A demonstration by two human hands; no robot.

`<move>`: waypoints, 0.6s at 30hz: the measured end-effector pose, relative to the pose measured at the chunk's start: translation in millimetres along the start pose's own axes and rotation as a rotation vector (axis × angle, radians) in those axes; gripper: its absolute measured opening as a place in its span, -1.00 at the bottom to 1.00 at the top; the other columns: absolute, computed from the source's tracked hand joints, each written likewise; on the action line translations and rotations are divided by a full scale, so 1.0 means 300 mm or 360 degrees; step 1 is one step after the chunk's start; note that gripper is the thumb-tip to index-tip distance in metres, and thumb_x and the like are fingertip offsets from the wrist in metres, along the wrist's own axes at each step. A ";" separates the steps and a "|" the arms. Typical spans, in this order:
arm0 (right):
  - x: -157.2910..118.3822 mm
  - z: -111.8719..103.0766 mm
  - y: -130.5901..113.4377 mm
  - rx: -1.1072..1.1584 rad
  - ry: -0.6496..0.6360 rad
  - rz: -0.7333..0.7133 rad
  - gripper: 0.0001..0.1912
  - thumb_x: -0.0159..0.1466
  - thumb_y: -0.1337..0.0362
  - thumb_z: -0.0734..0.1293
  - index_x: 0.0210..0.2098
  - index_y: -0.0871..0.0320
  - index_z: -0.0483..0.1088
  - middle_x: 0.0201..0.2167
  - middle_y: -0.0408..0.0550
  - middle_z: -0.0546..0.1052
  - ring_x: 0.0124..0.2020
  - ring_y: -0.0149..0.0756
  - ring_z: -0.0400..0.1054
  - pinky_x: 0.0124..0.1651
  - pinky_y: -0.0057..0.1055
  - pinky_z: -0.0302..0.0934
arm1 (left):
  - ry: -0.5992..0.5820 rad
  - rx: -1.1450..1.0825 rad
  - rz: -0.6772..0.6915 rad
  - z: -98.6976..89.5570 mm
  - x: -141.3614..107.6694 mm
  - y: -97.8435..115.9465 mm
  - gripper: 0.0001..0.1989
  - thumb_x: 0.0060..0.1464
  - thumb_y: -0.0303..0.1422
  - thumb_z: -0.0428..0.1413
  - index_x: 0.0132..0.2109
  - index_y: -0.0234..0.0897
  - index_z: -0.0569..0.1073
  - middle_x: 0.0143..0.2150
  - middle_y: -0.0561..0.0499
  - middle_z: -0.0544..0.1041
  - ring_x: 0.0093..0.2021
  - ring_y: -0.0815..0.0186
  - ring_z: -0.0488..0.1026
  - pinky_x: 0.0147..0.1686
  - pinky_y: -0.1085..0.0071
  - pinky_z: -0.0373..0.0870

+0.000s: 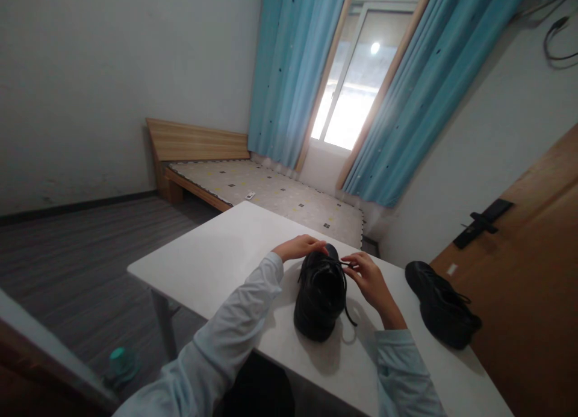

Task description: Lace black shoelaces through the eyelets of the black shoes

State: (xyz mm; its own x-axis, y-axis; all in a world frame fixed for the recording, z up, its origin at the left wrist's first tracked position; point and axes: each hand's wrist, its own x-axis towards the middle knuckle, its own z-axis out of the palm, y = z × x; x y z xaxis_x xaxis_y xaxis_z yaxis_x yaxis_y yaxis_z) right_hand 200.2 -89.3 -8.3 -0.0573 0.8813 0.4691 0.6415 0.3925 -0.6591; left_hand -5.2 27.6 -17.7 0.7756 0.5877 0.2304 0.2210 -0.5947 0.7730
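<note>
A black lace-up shoe (318, 305) stands on the white table (212, 248), its opening toward me and its toe pointing away. My left hand (301, 247) rests at the shoe's upper left side, fingertips on its front part by the laces. My right hand (368, 278) is just right of the shoe, thumb and fingers pinching a black shoelace (347, 264) pulled out to the right. A loose lace end hangs down the shoe's right side to the tabletop. What my left fingertips hold, if anything, is too small to make out.
A second black shoe (445, 308) lies near the table's right edge. Beyond the table is a bed (280, 191) with a small white object on it. A wooden door (533, 254) stands at the right. A green-capped item (118, 358) is on the floor at the lower left.
</note>
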 end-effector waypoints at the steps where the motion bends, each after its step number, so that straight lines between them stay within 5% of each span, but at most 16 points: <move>1: 0.001 -0.003 0.001 0.0031 0.0000 0.0020 -0.85 0.09 0.23 0.38 -0.32 0.06 0.50 -0.30 -0.05 0.38 -0.35 -0.27 0.33 -0.29 -0.29 0.30 | 0.0001 -0.0001 -0.0002 0.000 0.000 0.000 -0.38 0.16 0.05 -0.22 -0.09 -0.30 0.53 -0.08 0.00 0.55 -0.04 0.27 0.41 0.05 0.46 0.18; 18: 0.000 -0.003 0.022 -0.0070 0.0150 0.0024 -0.95 0.02 0.27 0.37 -0.51 0.10 0.46 -0.31 -0.02 0.45 -0.30 -0.22 0.34 -0.34 -0.30 0.28 | 0.0003 -0.0007 0.0009 0.003 0.007 -0.007 -0.39 0.16 0.03 -0.20 -0.09 -0.35 0.53 -0.09 -0.04 0.55 -0.05 0.26 0.42 0.02 0.45 0.21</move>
State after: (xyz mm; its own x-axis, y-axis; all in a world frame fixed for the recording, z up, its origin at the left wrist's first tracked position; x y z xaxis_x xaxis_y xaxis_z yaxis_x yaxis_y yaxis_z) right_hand 205.3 -87.0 -12.2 0.0239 0.8575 0.5140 0.6746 0.3656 -0.6413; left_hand -3.6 29.6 -19.3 0.7757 0.5854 0.2360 0.2139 -0.5956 0.7743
